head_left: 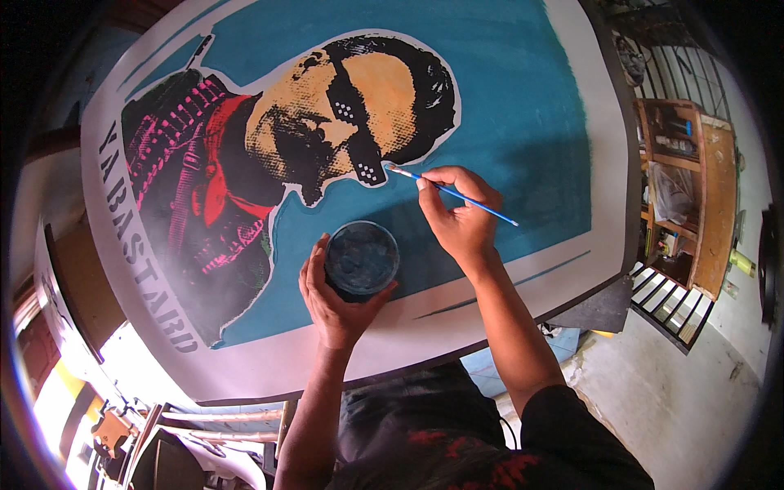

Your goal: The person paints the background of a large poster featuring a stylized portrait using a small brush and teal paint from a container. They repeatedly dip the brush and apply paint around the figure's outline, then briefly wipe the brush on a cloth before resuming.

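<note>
A large painted poster (523, 106) lies before me, with a stencil-style portrait in black, orange, red and pink on a teal ground with a white border. My right hand (459, 214) grips a thin blue paintbrush (457, 196). Its bristle tip touches the teal area just right of the portrait's white outline. My left hand (333, 298) cups a small round pot of dark teal paint (362, 258), held over the lower part of the poster. Black lettering runs along the poster's left border.
A wooden shelf unit (694, 188) with bottles and clutter stands at the right, by a metal grille (665, 302). Pale concrete floor (653, 400) shows at lower right. Wooden frames and papers (204, 433) lie at lower left.
</note>
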### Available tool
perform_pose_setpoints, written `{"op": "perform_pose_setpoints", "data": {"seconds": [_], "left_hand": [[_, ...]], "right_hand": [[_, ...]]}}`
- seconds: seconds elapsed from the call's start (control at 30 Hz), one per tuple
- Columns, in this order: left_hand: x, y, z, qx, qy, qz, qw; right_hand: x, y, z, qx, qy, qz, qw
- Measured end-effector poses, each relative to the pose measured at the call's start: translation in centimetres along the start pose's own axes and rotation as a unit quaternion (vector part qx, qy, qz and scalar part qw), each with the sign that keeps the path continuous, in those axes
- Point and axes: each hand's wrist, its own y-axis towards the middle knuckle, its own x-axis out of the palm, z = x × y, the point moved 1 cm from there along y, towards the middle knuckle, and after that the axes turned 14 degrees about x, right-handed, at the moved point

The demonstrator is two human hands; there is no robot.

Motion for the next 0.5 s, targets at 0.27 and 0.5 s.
{"op": "perform_pose_setpoints", "data": {"seconds": [0.27,0.5], "left_hand": [[0.15,-0.21,-0.17,0.000,-0.005,0.003,1.000],[0.12,-0.13,-0.13,0.001,-0.004,0.000,1.000]], "right_hand": [[-0.43,-0.35,0.74,-0.009,0.019,0.014,1.000],[-0.04,0.11,-0.03,-0.003,0.009,0.012,1.000]]}}
